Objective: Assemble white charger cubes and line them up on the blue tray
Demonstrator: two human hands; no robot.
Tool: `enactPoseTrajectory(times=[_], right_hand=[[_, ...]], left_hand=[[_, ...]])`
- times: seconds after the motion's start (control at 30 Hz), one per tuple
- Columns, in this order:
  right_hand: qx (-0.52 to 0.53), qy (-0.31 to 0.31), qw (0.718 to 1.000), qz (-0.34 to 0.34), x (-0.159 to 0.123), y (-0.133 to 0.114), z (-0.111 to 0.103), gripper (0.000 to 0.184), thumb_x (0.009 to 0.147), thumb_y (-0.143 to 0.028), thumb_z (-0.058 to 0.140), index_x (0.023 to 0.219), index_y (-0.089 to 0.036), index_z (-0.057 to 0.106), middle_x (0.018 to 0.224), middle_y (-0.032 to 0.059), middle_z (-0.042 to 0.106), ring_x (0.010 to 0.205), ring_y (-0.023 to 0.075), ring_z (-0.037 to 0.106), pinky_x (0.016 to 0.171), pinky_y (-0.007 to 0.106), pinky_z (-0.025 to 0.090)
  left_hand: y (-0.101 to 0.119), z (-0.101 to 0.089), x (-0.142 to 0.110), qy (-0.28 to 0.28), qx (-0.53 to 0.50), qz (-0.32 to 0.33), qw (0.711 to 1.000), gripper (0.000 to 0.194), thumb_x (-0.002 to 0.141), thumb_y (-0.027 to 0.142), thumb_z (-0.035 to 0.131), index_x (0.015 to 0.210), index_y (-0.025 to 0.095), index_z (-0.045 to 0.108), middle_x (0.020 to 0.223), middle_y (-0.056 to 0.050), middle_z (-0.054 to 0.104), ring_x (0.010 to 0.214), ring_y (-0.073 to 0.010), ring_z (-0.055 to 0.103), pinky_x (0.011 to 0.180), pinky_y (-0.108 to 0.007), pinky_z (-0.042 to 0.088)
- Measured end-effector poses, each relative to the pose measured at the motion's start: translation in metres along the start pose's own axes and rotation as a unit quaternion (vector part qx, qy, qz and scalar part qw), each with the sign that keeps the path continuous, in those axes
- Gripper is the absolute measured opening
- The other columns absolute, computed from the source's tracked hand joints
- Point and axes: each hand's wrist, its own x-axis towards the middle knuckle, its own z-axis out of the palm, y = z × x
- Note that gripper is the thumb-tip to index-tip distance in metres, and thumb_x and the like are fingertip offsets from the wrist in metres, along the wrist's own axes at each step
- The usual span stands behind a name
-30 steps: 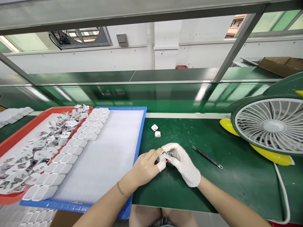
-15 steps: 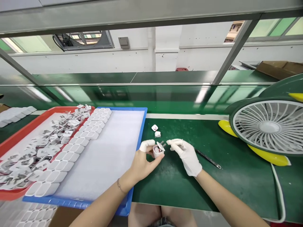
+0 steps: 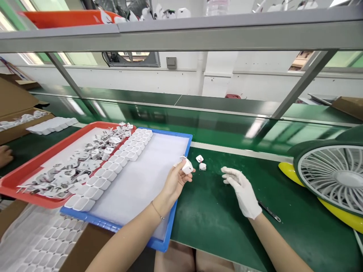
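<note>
My left hand (image 3: pixel 170 185) is closed around a small white plug charger (image 3: pixel 187 167), holding it tilted above the right edge of the blue tray (image 3: pixel 184 149). Part of the charger is hidden by the fingers. In a white glove, my right hand (image 3: pixel 242 192) hovers over the green bench with fingers apart and nothing visible in them. Between the hands, a bit farther back, lie a loose white plug cover (image 3: pixel 199 158) and a white housing (image 3: pixel 202 166), with a red wire by them. A dark slim tool (image 3: pixel 269 210) rests beside my right wrist.
White housings (image 3: pixel 103 174) stand in rows along the blue tray's left side. Left of it, an orange tray (image 3: pixel 17 170) holds many wired plug parts (image 3: pixel 85 162). A green fan (image 3: pixel 337 177) with yellow feet stands at right. Another person's hand (image 3: pixel 5 155) shows at far left.
My left hand has turned and lifted the charger toward the blue tray; its open pronged cover no longer shows. My right hand has drawn away to the right. The head view has shifted left and up.
</note>
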Motion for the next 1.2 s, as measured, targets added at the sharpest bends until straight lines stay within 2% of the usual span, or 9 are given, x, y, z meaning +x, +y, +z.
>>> enactPoseTrajectory(times=[0.17, 0.3, 0.37, 0.53, 0.7, 0.83, 0.97, 1.07, 1.2], right_hand=[[-0.199, -0.041, 0.979, -0.024, -0.002, -0.015, -0.029, 0.031, 0.084, -0.037, 0.055, 0.11, -0.024, 0.062, 0.118, 0.0097, 0.061, 0.106, 0.0311, 0.057, 0.094, 0.055, 0.043], [-0.59, -0.06, 0.801, -0.081, -0.015, -0.002, -0.072, 0.043, 0.087, -0.035, 0.044, 0.124, -0.016, 0.058, 0.13, 0.0158, 0.054, 0.107, 0.0369, 0.057, 0.079, 0.052, 0.052], [-0.657, -0.056, 0.749, -0.059, -0.025, 0.013, -0.089, 0.048, 0.087, -0.035, 0.043, 0.125, -0.011, 0.057, 0.129, 0.0203, 0.054, 0.102, 0.0377, 0.059, 0.069, 0.048, 0.055], [-0.666, -0.035, 0.743, -0.055, -0.044, 0.035, -0.097, 0.035, 0.088, -0.026, 0.042, 0.109, -0.011, 0.066, 0.113, 0.0192, 0.064, 0.1, 0.0338, 0.062, 0.075, 0.045, 0.054], [-0.648, -0.012, 0.76, -0.056, -0.041, 0.026, -0.087, 0.029, 0.089, -0.025, 0.044, 0.097, -0.012, 0.068, 0.098, 0.0177, 0.069, 0.091, 0.0334, 0.065, 0.074, 0.047, 0.054], [-0.605, 0.008, 0.789, -0.106, -0.035, 0.002, -0.063, 0.04, 0.091, -0.034, 0.045, 0.123, -0.011, 0.055, 0.122, 0.0178, 0.059, 0.112, 0.0313, 0.055, 0.089, 0.046, 0.05], [-0.439, 0.017, 0.865, -0.24, -0.03, -0.042, 0.0, 0.045, 0.095, -0.035, 0.04, 0.137, -0.018, 0.04, 0.137, 0.0117, 0.047, 0.127, 0.0252, 0.041, 0.104, 0.046, 0.038], [-0.388, -0.008, 0.854, -0.347, -0.021, -0.072, 0.059, 0.049, 0.094, -0.041, 0.04, 0.136, -0.016, 0.043, 0.143, 0.0136, 0.039, 0.131, 0.0303, 0.033, 0.105, 0.051, 0.033], [-0.425, -0.032, 0.815, -0.393, -0.003, -0.083, 0.111, 0.054, 0.092, -0.051, 0.043, 0.134, -0.017, 0.048, 0.143, 0.012, 0.041, 0.131, 0.0354, 0.032, 0.106, 0.056, 0.025]], left_hand=[[0.005, -0.007, -0.001, 0.019, -0.057, -0.022, 0.998, 0.025, 0.08, 0.034, 0.065, 0.088, 0.012, 0.057, 0.066, -0.007, 0.068, 0.047, -0.0076, 0.058, 0.043, -0.013, 0.049], [0.008, -0.008, -0.003, 0.016, -0.08, -0.021, 0.996, 0.023, 0.08, 0.034, 0.064, 0.085, 0.013, 0.056, 0.063, -0.005, 0.066, 0.045, -0.007, 0.055, 0.038, -0.013, 0.044], [0.009, -0.008, -0.004, 0.012, -0.088, -0.017, 0.996, 0.023, 0.079, 0.034, 0.064, 0.085, 0.014, 0.054, 0.062, -0.004, 0.065, 0.043, -0.0062, 0.053, 0.036, -0.012, 0.041], [0.012, -0.008, -0.004, 0.0, -0.096, -0.01, 0.995, 0.025, 0.077, 0.035, 0.066, 0.085, 0.016, 0.051, 0.063, -0.002, 0.065, 0.04, -0.0039, 0.047, 0.032, -0.011, 0.032], [0.015, -0.007, -0.006, -0.021, -0.084, -0.002, 0.996, 0.027, 0.077, 0.036, 0.067, 0.085, 0.016, 0.051, 0.068, -0.003, 0.066, 0.041, -0.0031, 0.046, 0.032, -0.011, 0.032], [0.012, -0.003, -0.01, -0.042, -0.07, -0.01, 0.997, 0.028, 0.076, 0.035, 0.07, 0.084, 0.015, 0.052, 0.071, -0.005, 0.067, 0.044, -0.004, 0.049, 0.035, -0.011, 0.035], [-0.003, 0.001, -0.015, -0.067, -0.059, -0.031, 0.996, 0.026, 0.076, 0.035, 0.07, 0.083, 0.014, 0.057, 0.072, -0.007, 0.068, 0.045, -0.0056, 0.051, 0.037, -0.013, 0.036], [-0.016, 0.004, -0.02, -0.081, -0.061, -0.041, 0.994, 0.023, 0.074, 0.032, 0.073, 0.081, 0.013, 0.063, 0.075, -0.007, 0.069, 0.056, -0.0105, 0.059, 0.049, -0.018, 0.046], [-0.022, 0.004, -0.025, -0.081, -0.092, -0.032, 0.992, 0.024, 0.072, 0.036, 0.072, 0.088, 0.019, 0.067, 0.097, -0.005, 0.069, 0.096, -0.0208, 0.062, 0.08, -0.028, 0.05]])
